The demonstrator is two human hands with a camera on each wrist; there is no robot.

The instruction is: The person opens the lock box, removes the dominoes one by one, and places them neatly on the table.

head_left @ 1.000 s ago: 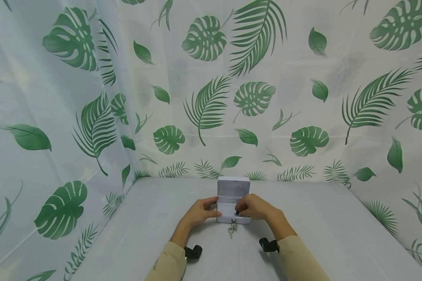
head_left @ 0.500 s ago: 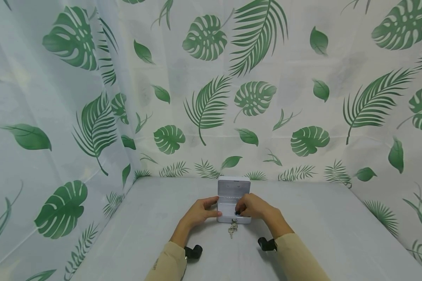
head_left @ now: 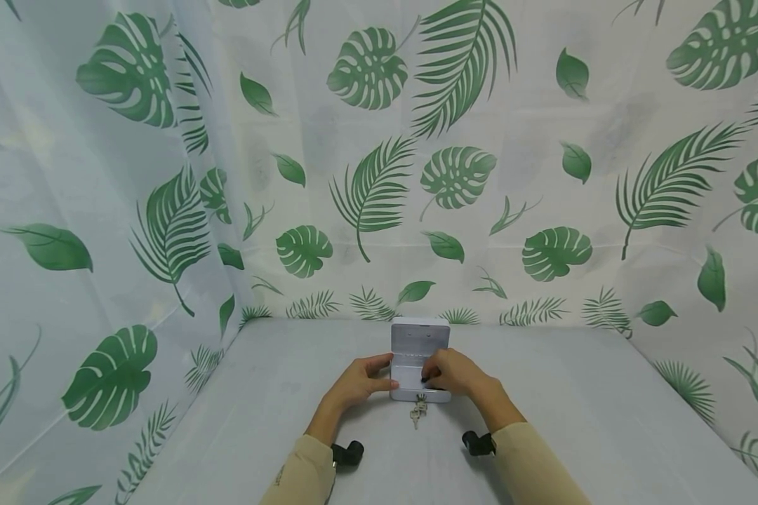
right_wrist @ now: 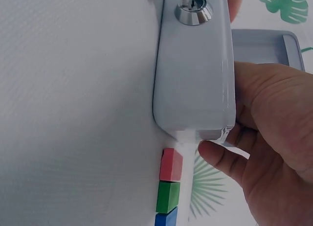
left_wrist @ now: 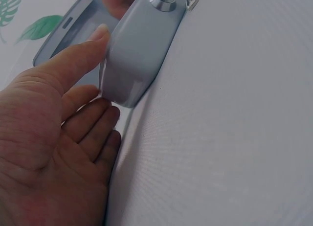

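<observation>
A small light-grey metal cash box (head_left: 407,395) stands on the table with its hinged lid (head_left: 417,338) raised at the back. My left hand (head_left: 356,381) holds the box's left side, thumb on the rim and the other fingers along the outside wall. Reaching over the right wall, my right hand (head_left: 457,372) has its fingertips inside and pinches a small black thing (head_left: 424,380), mostly covered by the fingers. In the right wrist view the box wall hides those fingertips. The front lock (right_wrist: 194,11) has keys (head_left: 415,414) hanging from it.
In the right wrist view, a red block (right_wrist: 171,165), a green block (right_wrist: 167,196) and a blue block (right_wrist: 166,218) lie in a row on the table beyond the box's right side. A leaf-printed curtain (head_left: 379,294) borders the table at the back and left.
My right fingers and the black thing have shifted slightly left and away from me inside the box. The left hand, box and keys stay in place.
</observation>
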